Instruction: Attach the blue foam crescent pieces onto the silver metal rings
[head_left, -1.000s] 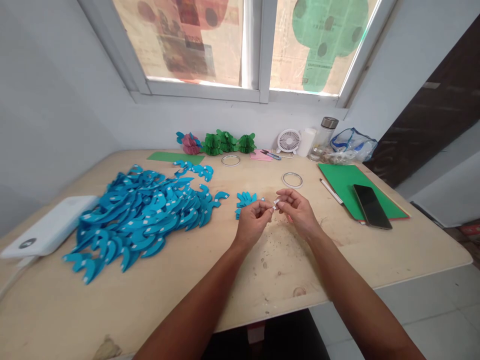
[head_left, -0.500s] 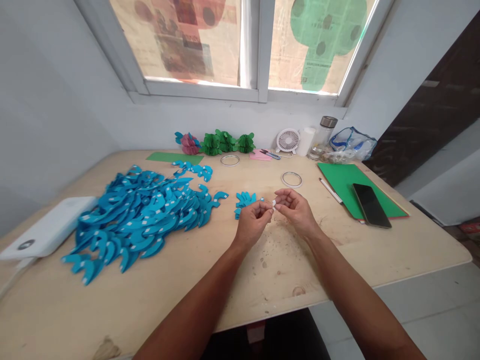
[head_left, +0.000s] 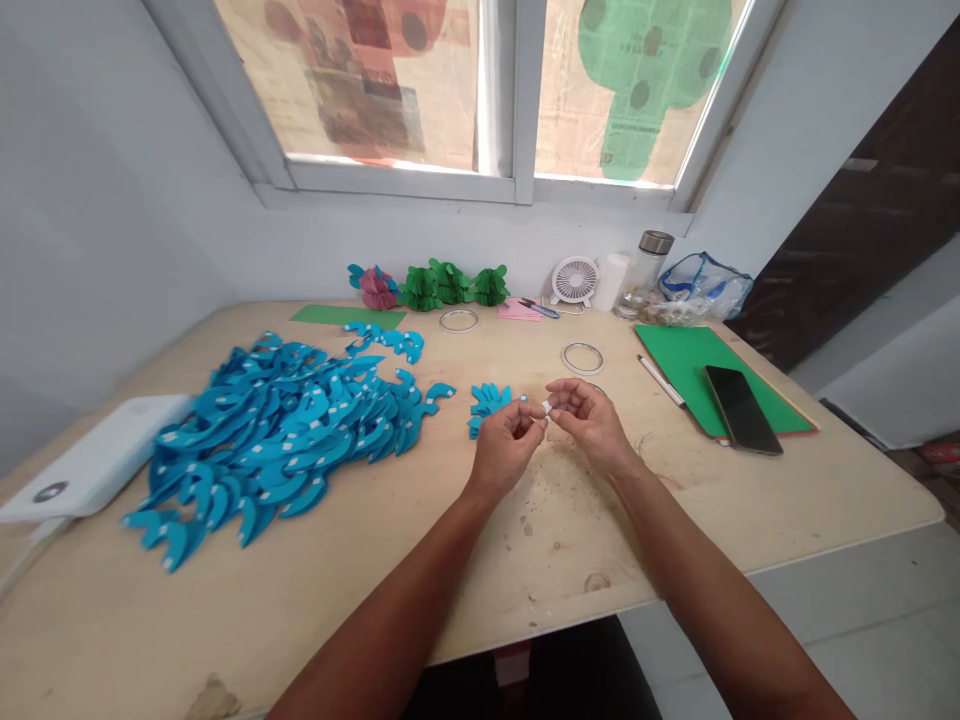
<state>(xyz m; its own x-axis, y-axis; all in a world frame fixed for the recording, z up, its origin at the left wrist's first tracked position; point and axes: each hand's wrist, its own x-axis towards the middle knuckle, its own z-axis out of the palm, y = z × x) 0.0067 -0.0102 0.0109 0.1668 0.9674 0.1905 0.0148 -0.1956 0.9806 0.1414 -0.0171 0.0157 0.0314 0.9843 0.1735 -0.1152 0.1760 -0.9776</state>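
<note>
Over the middle of the table, my left hand (head_left: 508, 440) and my right hand (head_left: 591, 425) meet at the fingertips. Both pinch a small white piece (head_left: 547, 407), which looks like a bit of tape; its details are too small to make out. Just behind my left hand lies a blue paper cutout (head_left: 491, 398) with finger-like lobes, partly hidden by that hand. To the left spreads a large pile of blue paper cutouts (head_left: 292, 430) dotted with small white squares. A ring-shaped tape roll (head_left: 583, 358) lies flat beyond my right hand.
At the right, a black phone (head_left: 742, 410) rests on green sheets (head_left: 675, 365) beside a white pen (head_left: 661, 380). A white power bank (head_left: 97, 455) lies left. Along the wall stand green paper ornaments (head_left: 450, 284), a small fan (head_left: 575, 281) and a glass bottle (head_left: 646, 275); snips (head_left: 540, 308) lie there.
Both hands stay in almost the same place, still pinching the white piece. Only slight finger movement around it shows, and the view has shifted a little.
</note>
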